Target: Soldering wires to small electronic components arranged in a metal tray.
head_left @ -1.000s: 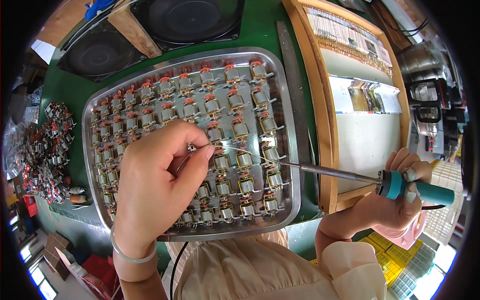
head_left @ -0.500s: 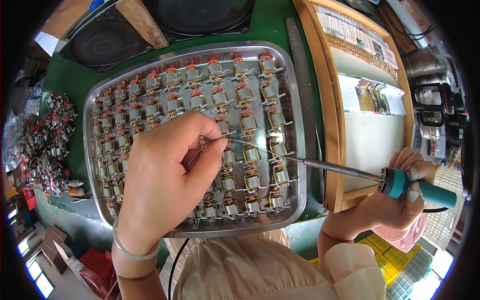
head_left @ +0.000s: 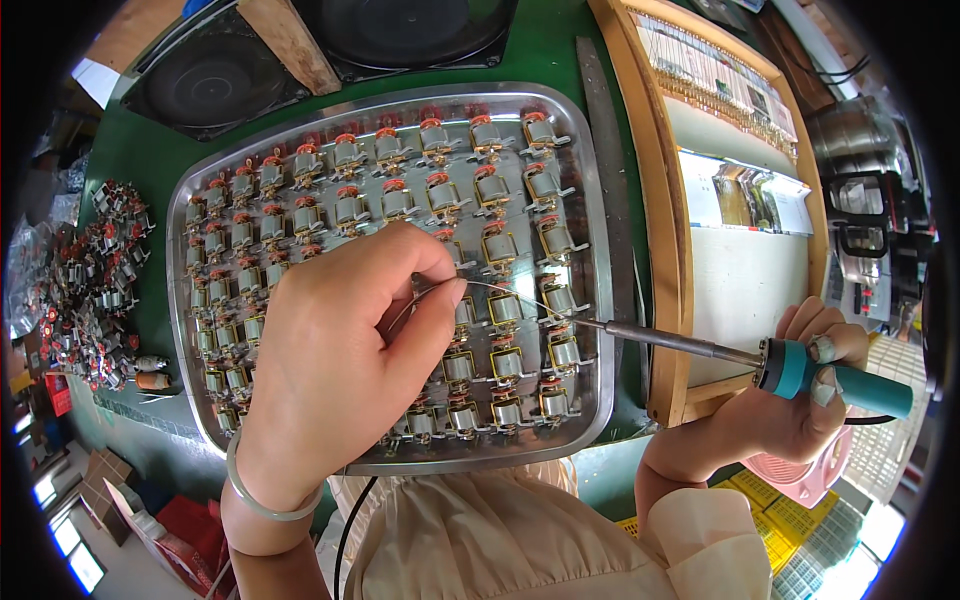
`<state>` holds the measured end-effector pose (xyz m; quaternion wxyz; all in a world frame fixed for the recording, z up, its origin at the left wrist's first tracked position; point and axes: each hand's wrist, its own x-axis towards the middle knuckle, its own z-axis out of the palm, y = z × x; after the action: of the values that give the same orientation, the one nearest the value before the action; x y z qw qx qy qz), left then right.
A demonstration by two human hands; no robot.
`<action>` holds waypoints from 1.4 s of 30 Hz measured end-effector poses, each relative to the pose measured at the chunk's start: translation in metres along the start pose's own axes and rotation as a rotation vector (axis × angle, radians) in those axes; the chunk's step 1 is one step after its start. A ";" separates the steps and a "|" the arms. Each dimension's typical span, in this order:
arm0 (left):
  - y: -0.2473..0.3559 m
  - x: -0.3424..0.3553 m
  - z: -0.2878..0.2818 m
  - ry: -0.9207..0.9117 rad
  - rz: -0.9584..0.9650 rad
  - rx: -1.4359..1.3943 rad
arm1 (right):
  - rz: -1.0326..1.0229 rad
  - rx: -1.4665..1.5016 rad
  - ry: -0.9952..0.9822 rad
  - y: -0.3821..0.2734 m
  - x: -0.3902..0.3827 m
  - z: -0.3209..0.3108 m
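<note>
My left hand [head_left: 350,345] pinches a thin solder wire [head_left: 500,289] between thumb and forefinger, over a metal tray [head_left: 400,464]. The wire arcs right to a small coil part [head_left: 561,299] in the tray's right-hand column. My right hand [head_left: 815,385] grips the teal handle of a soldering iron [head_left: 690,343]; its tip meets the wire's end at that coil part, or comes very close to it. Rows of similar coil parts, silvery with yellow frames and red tops, fill the tray. My left hand hides some of them.
Left of the tray lies a heap of similar parts [head_left: 100,290]. Two black fans [head_left: 410,30] stand behind. A wooden frame [head_left: 665,230] with rows of thin pins is at the right, beside a dark metal strip [head_left: 600,130]. The table [head_left: 545,50] is green.
My left hand has shifted slightly to the right with the solder wire, which now bends in a higher arc. The soldering iron has tilted or shifted only a little.
</note>
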<state>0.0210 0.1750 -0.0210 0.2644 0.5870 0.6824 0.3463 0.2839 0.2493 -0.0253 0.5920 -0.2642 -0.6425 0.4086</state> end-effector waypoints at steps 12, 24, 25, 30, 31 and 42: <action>-0.001 -0.012 -0.025 0.082 -0.104 0.080 | -0.057 0.038 0.048 -0.010 -0.002 0.007; -0.003 -0.017 -0.026 0.049 -0.103 0.118 | -0.001 0.051 -0.026 -0.008 -0.009 0.030; -0.003 -0.018 -0.027 0.043 -0.105 0.123 | 0.000 0.054 -0.029 -0.007 -0.009 0.031; -0.003 -0.018 -0.027 0.036 -0.102 0.111 | 0.007 0.042 -0.042 -0.007 -0.009 0.030; -0.003 -0.018 -0.027 0.021 -0.109 0.119 | 0.008 0.043 -0.043 -0.007 -0.009 0.030; -0.004 -0.019 -0.025 0.041 -0.109 0.085 | 0.018 0.069 -0.067 -0.008 -0.008 0.031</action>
<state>0.0027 0.1521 -0.0102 0.2436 0.5522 0.7328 0.3142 0.2555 0.2324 -0.0220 0.5751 -0.2358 -0.6451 0.4445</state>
